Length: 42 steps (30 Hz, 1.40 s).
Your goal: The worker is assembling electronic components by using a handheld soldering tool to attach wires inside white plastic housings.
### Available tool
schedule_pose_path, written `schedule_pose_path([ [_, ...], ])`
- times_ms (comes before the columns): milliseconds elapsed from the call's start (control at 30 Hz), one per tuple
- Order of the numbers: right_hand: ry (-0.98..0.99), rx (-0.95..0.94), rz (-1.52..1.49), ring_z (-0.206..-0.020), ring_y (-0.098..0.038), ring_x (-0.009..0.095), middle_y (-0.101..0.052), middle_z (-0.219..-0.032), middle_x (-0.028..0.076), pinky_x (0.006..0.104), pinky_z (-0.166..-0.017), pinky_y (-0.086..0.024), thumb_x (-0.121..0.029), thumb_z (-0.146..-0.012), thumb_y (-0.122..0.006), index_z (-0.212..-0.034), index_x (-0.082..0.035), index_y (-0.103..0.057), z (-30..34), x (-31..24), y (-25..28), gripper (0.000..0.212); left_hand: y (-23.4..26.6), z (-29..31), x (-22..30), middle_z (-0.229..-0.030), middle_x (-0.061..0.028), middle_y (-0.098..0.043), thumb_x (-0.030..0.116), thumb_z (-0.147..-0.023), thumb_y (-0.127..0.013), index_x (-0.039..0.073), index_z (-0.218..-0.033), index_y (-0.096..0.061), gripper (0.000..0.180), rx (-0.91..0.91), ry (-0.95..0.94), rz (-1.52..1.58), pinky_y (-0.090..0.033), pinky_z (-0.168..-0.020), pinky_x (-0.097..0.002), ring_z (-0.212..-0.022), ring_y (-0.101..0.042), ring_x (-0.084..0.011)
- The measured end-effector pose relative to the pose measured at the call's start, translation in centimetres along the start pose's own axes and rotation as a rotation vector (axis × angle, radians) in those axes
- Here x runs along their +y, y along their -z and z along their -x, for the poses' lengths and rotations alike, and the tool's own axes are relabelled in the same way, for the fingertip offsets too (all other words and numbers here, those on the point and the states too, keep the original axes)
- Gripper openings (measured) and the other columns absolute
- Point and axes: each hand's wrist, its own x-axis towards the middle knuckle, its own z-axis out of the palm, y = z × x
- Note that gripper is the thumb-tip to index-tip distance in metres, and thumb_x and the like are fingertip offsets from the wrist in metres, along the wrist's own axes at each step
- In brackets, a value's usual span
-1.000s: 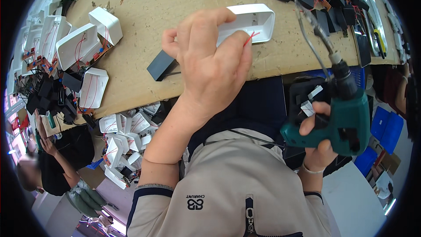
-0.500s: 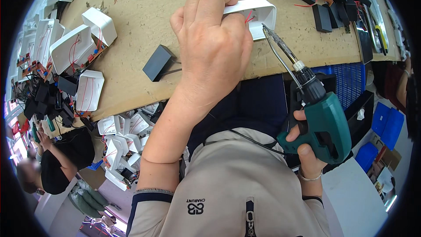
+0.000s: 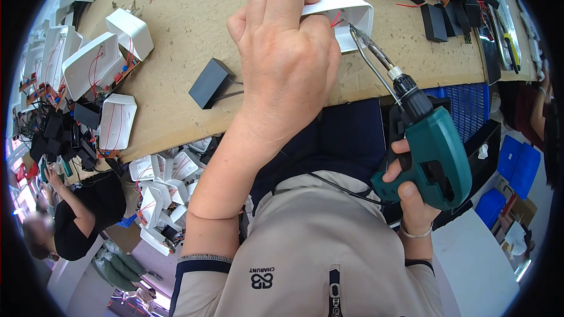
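Note:
My left hand is closed on a white plastic housing at the far middle of the table, gripping its left side. Inside the housing a short red wire shows beside my fingers. A green soldering gun with a thin metal feed tube is held in my right hand, fingers around its handle. Its tip reaches into the housing's open side, close to the wire; whether it touches anything in there I cannot tell. Left of my wrist lies a black box with dark leads that run toward my arm.
Several white housings with red wires and circuit boards crowd the table's left. Black boxes and wires lie at the far right. More white housings are heaped below the table's left edge. A co-worker sits at the left.
The soldering gun has moved slightly up, its tip a little further into the white housing. My left hand and the housing have shifted only slightly.

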Motion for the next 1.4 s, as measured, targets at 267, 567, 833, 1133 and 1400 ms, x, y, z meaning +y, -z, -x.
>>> schedule_pose_path([
  [267, 0.023, -0.024, 0.013, -0.062, -0.056, 0.014, -0.056, -0.092, 0.016, 0.0231, -0.054, -0.046, -0.034, -0.071, -0.069, -0.109, 0.007, -0.047, -0.6, 0.0, -0.1, 0.061, 0.0, 0.0, 0.0, -0.089, -0.0054, -0.055, 0.005, -0.061, -0.063, 0.002, -0.068, -0.062, 0.008, 0.006, -0.001, 0.005, -0.034, -0.072, -0.0314, -0.082, -0.051, -0.0209],
  [567, -0.016, -0.035, 0.013, -0.062, -0.055, 0.014, -0.056, -0.089, 0.015, 0.0237, -0.054, -0.046, -0.034, -0.07, -0.07, -0.107, 0.007, -0.047, -0.7, -0.2, -0.1, 0.06, 0.0, 0.0, -0.1, -0.09, -0.0054, -0.055, 0.005, -0.061, -0.063, 0.001, -0.068, -0.062, 0.008, 0.008, -0.004, 0.011, -0.033, -0.071, -0.0316, -0.082, -0.051, -0.0208],
  [833, -0.04, -0.033, 0.033, -0.062, -0.055, 0.014, -0.056, -0.088, 0.014, 0.0248, -0.056, -0.046, -0.033, -0.07, -0.07, -0.109, 0.007, -0.046, -0.6, -0.4, -0.1, 0.06, -0.2, 0.1, -0.2, -0.09, -0.0045, -0.055, 0.005, -0.061, -0.063, 0.002, -0.068, -0.062, 0.008, 0.014, -0.009, 0.015, -0.033, -0.07, -0.0316, -0.081, -0.05, -0.0204],
  [1133, -0.042, -0.028, 0.054, -0.063, -0.055, 0.015, -0.056, -0.086, 0.013, 0.0261, -0.057, -0.046, -0.031, -0.071, -0.069, -0.109, 0.006, -0.046, -0.3, -0.8, -0.1, 0.057, -0.2, 0.1, -0.3, -0.09, -0.0041, -0.054, 0.005, -0.061, -0.063, 0.003, -0.068, -0.061, 0.007, 0.02, -0.015, 0.017, -0.033, -0.07, -0.0319, -0.081, -0.05, -0.0206],
  [1400, -0.02, -0.003, 0.059, -0.064, -0.056, 0.016, -0.057, -0.092, 0.016, 0.0264, -0.058, -0.047, -0.03, -0.07, -0.07, -0.112, 0.006, -0.046, -0.4, -1.1, -0.4, 0.06, -0.4, 0.1, -0.2, -0.09, -0.0047, -0.052, 0.004, -0.061, -0.06, 0.002, -0.064, -0.057, 0.004, 0.026, -0.009, 0.049, -0.03, -0.072, -0.0332, -0.082, -0.047, -0.0208],
])
